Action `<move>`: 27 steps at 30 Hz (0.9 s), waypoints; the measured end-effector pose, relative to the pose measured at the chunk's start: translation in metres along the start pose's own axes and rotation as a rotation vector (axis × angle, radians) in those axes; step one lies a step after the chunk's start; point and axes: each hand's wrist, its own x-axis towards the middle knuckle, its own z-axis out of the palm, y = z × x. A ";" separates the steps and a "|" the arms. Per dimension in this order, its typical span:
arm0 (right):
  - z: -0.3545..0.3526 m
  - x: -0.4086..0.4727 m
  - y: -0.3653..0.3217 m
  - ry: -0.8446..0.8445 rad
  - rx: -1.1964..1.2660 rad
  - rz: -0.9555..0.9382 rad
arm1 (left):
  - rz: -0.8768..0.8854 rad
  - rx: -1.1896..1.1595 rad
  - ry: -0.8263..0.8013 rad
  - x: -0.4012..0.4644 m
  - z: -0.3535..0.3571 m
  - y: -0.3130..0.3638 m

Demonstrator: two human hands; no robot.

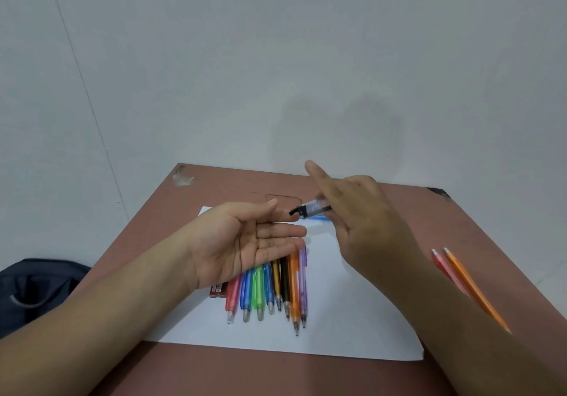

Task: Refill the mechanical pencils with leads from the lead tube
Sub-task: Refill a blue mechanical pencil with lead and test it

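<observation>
**Lead Tube Tipped Toward Open Palm**

Head view: The right hand (362, 220) pinched the lead tube (313, 206), black cap end angled toward the left hand (245, 242), which lay flat, fingers straight, presumably to catch leads. Pencils (270, 285) rested on paper (352, 319) below.

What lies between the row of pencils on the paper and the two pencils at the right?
Only bare white paper and brown table, partly crossed by the right forearm, in the head view.

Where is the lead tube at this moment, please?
In the head view the lead tube is off the table, held in the right hand, its black cap pointing toward the open left hand, above the row of pencils.
</observation>
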 end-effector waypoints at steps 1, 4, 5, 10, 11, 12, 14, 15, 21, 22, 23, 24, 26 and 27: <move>0.000 0.000 0.000 0.008 0.000 0.006 | 0.000 0.002 0.003 0.000 0.000 0.000; 0.001 -0.002 0.005 0.006 -0.028 -0.061 | 0.005 0.008 0.002 0.000 0.000 0.000; 0.001 -0.001 0.003 -0.007 -0.024 -0.062 | 0.003 0.007 0.001 0.000 0.000 0.000; 0.001 0.000 0.003 0.012 -0.031 -0.014 | -0.001 0.014 0.009 0.000 0.000 0.000; 0.001 -0.001 0.004 0.014 -0.045 -0.046 | 0.001 0.012 0.008 0.000 0.000 0.000; 0.001 -0.001 0.004 0.009 -0.040 -0.058 | 0.000 0.009 0.009 0.000 0.000 0.000; 0.001 0.000 0.002 -0.003 -0.020 -0.036 | -0.004 0.010 0.013 0.000 0.000 0.000; 0.000 0.000 0.000 0.003 -0.007 -0.013 | -0.004 0.015 0.016 0.000 0.000 0.000; 0.000 -0.001 0.001 0.014 -0.005 0.003 | 0.002 0.026 0.011 0.000 0.000 0.000; 0.001 -0.001 0.001 0.015 -0.008 0.003 | 0.003 0.028 0.010 -0.001 0.000 0.000; 0.001 -0.001 0.001 0.017 -0.005 0.006 | 0.005 0.032 0.010 -0.001 0.001 0.000; 0.001 -0.001 0.001 0.019 0.001 0.007 | 0.008 0.036 0.011 -0.001 0.001 0.000; 0.001 -0.001 0.001 0.019 0.004 0.007 | 0.011 0.039 0.010 -0.001 0.001 0.000; 0.001 -0.001 0.001 0.014 0.004 0.012 | 0.012 0.039 0.010 -0.001 0.002 0.000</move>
